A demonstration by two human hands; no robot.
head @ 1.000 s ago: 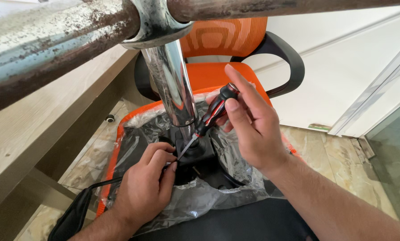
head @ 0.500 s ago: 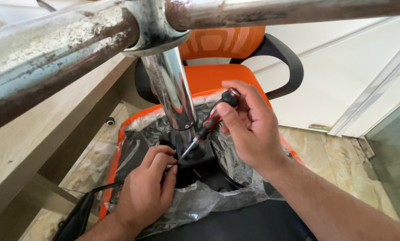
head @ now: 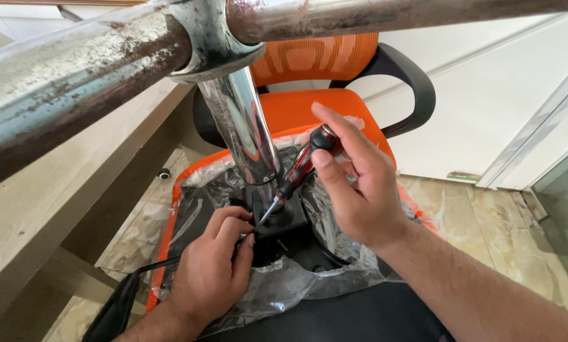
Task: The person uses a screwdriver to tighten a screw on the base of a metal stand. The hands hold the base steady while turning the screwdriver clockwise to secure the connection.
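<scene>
The right hand (head: 360,190) is closed around a screwdriver (head: 300,168) with a red and black handle, fingers and thumb clamped on the handle top. The screwdriver is tilted, its thin metal tip pointing down toward the black mechanism plate (head: 284,237) at the foot of the chrome gas-lift column (head: 243,133). The left hand (head: 211,269) is below and left of the column, its fingers curled together and pinched at the spot where the screwdriver tip meets the plate; what is between the fingertips I cannot tell. Around the foot of the column lies clear plastic wrap (head: 296,285) over the underside of an overturned orange chair seat (head: 170,215). Behind the column stands a second orange office chair (head: 315,107) with black armrests. Above the column, rusty chrome base legs (head: 75,76) spread out to both sides. Left of the column is a wooden counter (head: 37,202).
</scene>
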